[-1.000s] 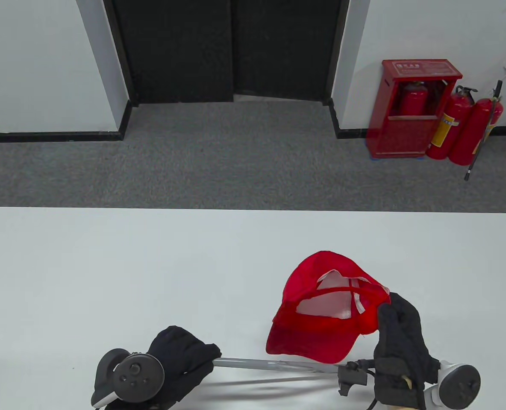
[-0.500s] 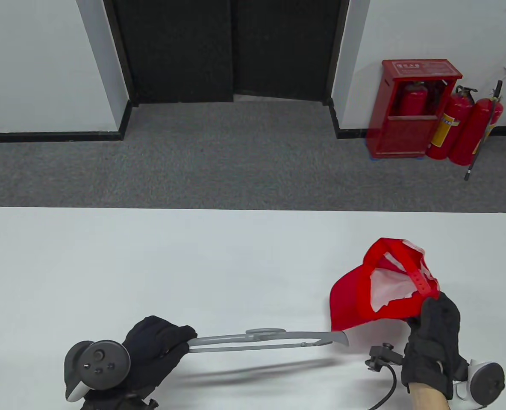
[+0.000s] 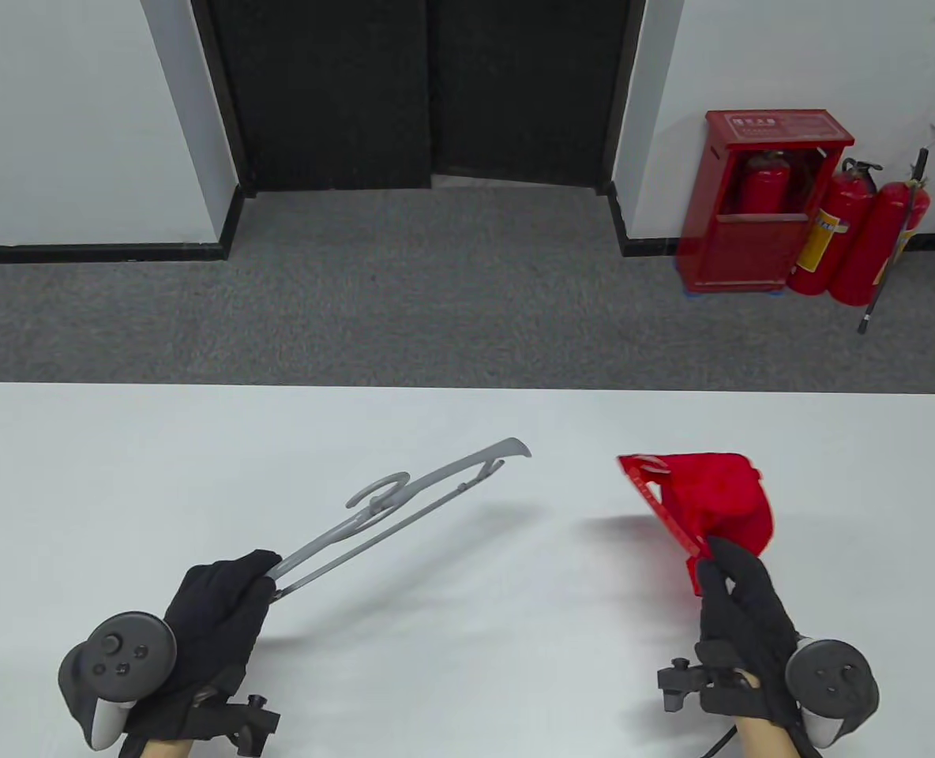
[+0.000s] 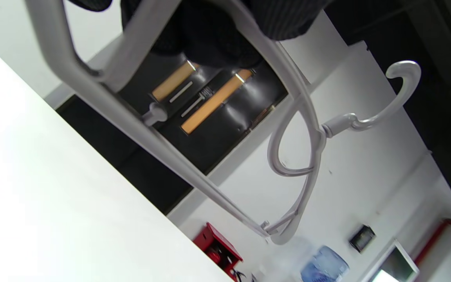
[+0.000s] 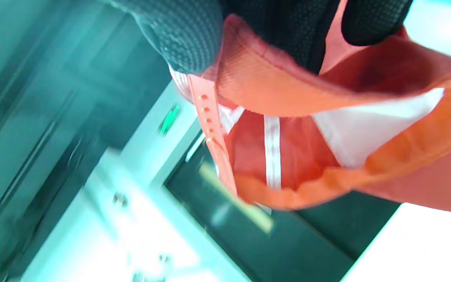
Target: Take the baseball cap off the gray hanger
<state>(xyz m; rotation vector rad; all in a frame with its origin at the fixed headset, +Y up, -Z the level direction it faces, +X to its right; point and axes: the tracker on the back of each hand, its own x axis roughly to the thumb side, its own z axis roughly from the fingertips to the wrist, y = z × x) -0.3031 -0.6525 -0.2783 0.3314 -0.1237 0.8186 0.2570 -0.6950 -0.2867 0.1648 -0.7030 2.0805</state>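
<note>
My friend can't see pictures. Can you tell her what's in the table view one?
Two black-gloved hands work over a white table: the left hand holds up one end of a gray hanger, and the right hand holds a red baseball cap, clear of the hanger. Behind are gray carpet, dark doors and red fire extinguishers.

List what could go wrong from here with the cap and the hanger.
The right hand grips the red cap only at one edge, above the table, so it may slip out. The left hand holds the gray hanger by one end, its far tip raised; it could swing toward the cap.
</note>
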